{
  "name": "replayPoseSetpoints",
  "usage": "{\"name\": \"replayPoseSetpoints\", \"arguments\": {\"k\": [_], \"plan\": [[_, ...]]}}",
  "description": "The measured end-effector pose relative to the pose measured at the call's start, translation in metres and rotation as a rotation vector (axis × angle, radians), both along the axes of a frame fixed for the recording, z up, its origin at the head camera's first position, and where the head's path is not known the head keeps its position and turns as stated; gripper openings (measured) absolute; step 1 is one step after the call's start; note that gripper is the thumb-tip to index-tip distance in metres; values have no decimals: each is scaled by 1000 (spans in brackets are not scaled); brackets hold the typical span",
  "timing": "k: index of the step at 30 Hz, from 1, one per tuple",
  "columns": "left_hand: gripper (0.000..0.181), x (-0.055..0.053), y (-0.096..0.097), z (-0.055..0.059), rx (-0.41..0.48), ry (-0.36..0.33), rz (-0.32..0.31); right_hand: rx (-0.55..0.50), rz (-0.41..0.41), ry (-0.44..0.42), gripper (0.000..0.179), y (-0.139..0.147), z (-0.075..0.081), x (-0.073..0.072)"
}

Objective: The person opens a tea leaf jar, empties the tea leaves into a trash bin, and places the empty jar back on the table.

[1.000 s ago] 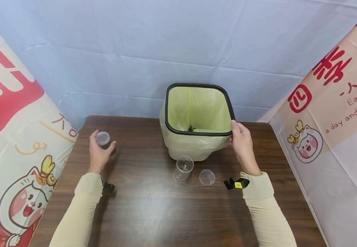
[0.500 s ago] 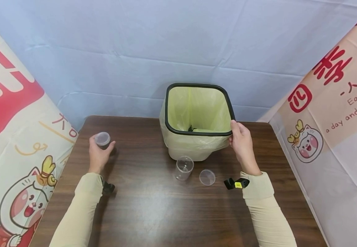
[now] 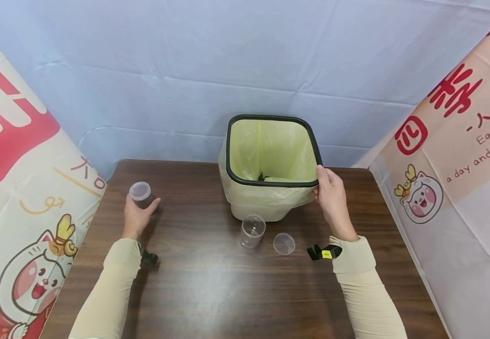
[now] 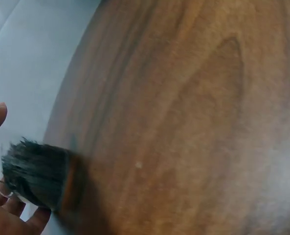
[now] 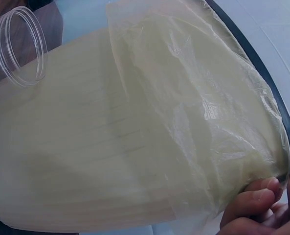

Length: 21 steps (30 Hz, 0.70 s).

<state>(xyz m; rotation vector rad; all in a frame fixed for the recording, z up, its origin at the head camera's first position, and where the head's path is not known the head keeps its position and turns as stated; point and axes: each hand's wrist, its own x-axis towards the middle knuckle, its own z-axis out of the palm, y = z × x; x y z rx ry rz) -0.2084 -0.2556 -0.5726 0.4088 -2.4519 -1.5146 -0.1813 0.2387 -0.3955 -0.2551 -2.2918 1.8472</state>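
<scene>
My left hand (image 3: pixel 136 219) is around a small lidded clear container (image 3: pixel 140 190) with dark contents at the table's far left. In the left wrist view, the dark contents (image 4: pixel 34 171) look bristly or strand-like, and the container stands at the table edge. The thumb is spread away from it, while the other fingers lie close beside it. My right hand (image 3: pixel 331 197) grips the near right corner of the black rim of a pale trash bin (image 3: pixel 262 209) lined with a translucent yellowish bag (image 5: pixel 184 98). Something small and dark (image 3: pixel 263 177) shows inside the bin.
A clear plastic cup (image 3: pixel 252 231) stands just in front of the bin, and a clear round lid (image 3: pixel 284 244) lies to its right. The brown wooden table (image 3: pixel 211 292) meets a pale fabric backdrop (image 3: pixel 156 103) behind. Printed curtains flank both sides.
My left fingers have slid lower beside the container, and the thumb has spread away from it. The container has barely shifted. The right hand and the bin have stayed in place.
</scene>
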Motion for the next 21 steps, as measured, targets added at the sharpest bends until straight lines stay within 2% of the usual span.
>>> {"name": "replayPoseSetpoints", "arguments": {"k": [7,15,21], "plan": [[80,0,0,-7,1,-10,-23,10,-3,0,43,0,0,1],[78,0,3,-6,-16,-20,-11,6,9,-3,43,-1,3,1],[75,1,6,-3,-38,-20,-29,9,5,-4,43,0,2,1]]}}
